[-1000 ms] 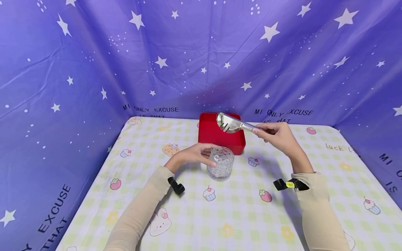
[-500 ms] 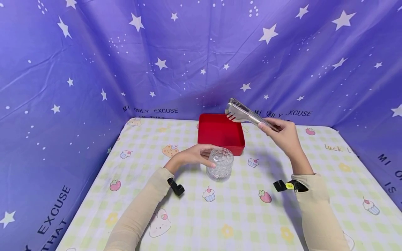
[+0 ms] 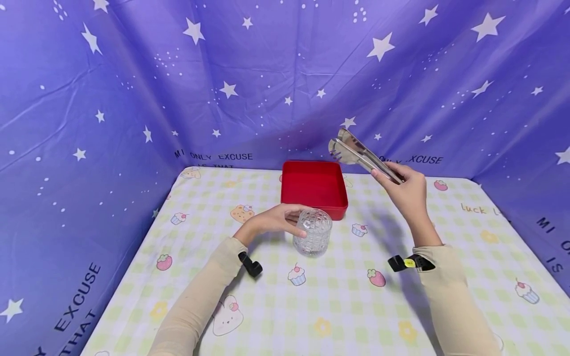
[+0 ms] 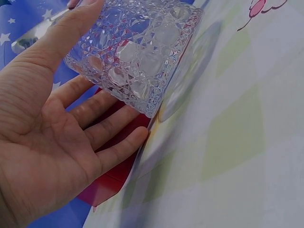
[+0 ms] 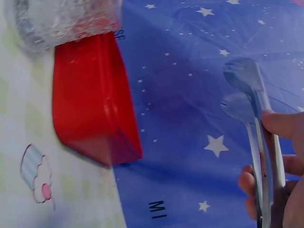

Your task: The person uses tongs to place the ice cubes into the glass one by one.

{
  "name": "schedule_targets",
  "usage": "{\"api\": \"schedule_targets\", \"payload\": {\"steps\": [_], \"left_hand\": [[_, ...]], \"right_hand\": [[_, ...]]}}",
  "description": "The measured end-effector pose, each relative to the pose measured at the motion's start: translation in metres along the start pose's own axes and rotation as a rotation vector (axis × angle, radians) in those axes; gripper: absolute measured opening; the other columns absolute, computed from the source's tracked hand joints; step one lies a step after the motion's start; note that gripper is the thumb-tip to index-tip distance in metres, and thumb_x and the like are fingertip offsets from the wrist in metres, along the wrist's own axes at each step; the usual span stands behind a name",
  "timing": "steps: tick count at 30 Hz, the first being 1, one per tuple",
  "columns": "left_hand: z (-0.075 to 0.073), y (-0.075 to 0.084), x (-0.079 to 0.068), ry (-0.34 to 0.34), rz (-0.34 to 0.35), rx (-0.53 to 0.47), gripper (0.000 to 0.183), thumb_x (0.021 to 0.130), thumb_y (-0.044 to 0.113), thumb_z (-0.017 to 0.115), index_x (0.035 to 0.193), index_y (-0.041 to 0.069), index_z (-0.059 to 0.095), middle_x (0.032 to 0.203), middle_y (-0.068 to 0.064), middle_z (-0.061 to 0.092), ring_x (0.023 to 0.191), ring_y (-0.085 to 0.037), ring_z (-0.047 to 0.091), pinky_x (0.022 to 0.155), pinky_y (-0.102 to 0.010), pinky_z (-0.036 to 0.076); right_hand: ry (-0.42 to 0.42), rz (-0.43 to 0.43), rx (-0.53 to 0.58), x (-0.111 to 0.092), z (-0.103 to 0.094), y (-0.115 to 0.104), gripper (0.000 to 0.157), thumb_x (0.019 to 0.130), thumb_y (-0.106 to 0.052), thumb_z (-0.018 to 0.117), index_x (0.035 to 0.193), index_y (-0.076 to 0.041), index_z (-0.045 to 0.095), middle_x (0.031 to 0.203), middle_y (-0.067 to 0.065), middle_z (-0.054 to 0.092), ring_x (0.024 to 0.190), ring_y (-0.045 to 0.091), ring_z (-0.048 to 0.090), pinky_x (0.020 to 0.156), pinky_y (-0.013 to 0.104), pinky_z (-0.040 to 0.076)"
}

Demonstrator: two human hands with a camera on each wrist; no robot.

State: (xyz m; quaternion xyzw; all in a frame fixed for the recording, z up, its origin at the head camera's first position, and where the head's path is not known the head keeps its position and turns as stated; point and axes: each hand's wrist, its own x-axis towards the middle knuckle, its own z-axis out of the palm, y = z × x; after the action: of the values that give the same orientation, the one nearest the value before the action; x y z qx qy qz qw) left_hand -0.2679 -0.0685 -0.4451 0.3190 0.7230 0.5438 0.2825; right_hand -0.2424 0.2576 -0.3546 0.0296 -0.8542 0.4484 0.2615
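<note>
My left hand [image 3: 278,219] holds a clear, textured drinking glass [image 3: 317,232] from its left side, thumb on the near face and fingers behind it. The glass stands upright on the table. In the left wrist view the glass [image 4: 137,57] lies between thumb and fingers. My right hand [image 3: 406,190] grips metal tongs [image 3: 362,153] by their arms, raised above the table's back right. In the right wrist view the two heads of the tongs [image 5: 244,76] are slightly apart, with nothing between them. Right behind the glass is an open red box [image 3: 313,185].
The table wears a checked cloth [image 3: 267,306] printed with cupcakes and strawberries. Blue star-patterned curtains [image 3: 276,64] hang behind it and on both sides. A black strap with a small camera [image 3: 250,264] is on the left wrist, and another [image 3: 411,263] on the right.
My right hand has turned and drawn the tongs up and to the right, away from above the red box. The left hand and the glass have stayed in place.
</note>
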Motion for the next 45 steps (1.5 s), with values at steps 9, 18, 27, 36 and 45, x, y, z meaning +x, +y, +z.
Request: {"api": "schedule_targets", "payload": {"steps": [9,18,27,36,45], "left_hand": [[0.002,0.001,0.0,0.011,-0.015,-0.006,0.067,0.087,0.007,0.08,0.148,0.016,0.053,0.143,-0.006,0.061,0.134,-0.021,0.057,0.113,-0.033,0.048],[0.0,-0.002,0.001,0.012,-0.007,0.006,0.068,0.086,0.008,0.081,0.148,0.016,0.054,0.143,-0.006,0.062,0.134,-0.021,0.056,0.113,-0.034,0.048],[0.0,0.0,0.001,0.01,-0.01,0.009,0.068,0.086,0.008,0.081,0.148,0.015,0.053,0.142,-0.007,0.062,0.133,-0.021,0.058,0.113,-0.033,0.048],[0.0,-0.001,0.002,0.007,-0.009,0.005,0.068,0.087,0.006,0.08,0.148,0.014,0.052,0.142,-0.008,0.062,0.133,-0.021,0.058,0.113,-0.033,0.048],[0.0,-0.001,0.001,0.01,-0.007,0.01,0.067,0.087,0.007,0.08,0.148,0.014,0.053,0.142,-0.007,0.062,0.132,-0.021,0.058,0.113,-0.033,0.048]], "right_hand": [[0.066,0.086,-0.137,0.0,0.007,0.015,0.049,0.095,-0.039,0.071,0.133,-0.009,0.068,0.122,0.023,0.07,0.089,0.011,0.057,0.071,0.02,0.041],[0.001,0.162,-0.289,0.005,0.007,0.038,0.054,0.102,-0.046,0.057,0.139,-0.006,0.061,0.119,0.026,0.068,0.098,0.042,0.063,0.073,0.044,0.043],[-0.172,0.274,-0.359,0.008,0.005,0.058,0.059,0.103,-0.05,0.052,0.141,-0.005,0.058,0.122,0.027,0.067,0.099,0.044,0.063,0.07,0.042,0.045],[-0.304,0.343,-0.425,0.011,0.006,0.069,0.063,0.103,-0.052,0.049,0.144,-0.004,0.053,0.133,0.03,0.061,0.107,0.046,0.062,0.067,0.039,0.045],[-0.375,0.358,-0.449,0.009,0.007,0.073,0.064,0.104,-0.05,0.048,0.145,-0.002,0.05,0.132,0.032,0.06,0.102,0.044,0.061,0.066,0.037,0.044]]}}
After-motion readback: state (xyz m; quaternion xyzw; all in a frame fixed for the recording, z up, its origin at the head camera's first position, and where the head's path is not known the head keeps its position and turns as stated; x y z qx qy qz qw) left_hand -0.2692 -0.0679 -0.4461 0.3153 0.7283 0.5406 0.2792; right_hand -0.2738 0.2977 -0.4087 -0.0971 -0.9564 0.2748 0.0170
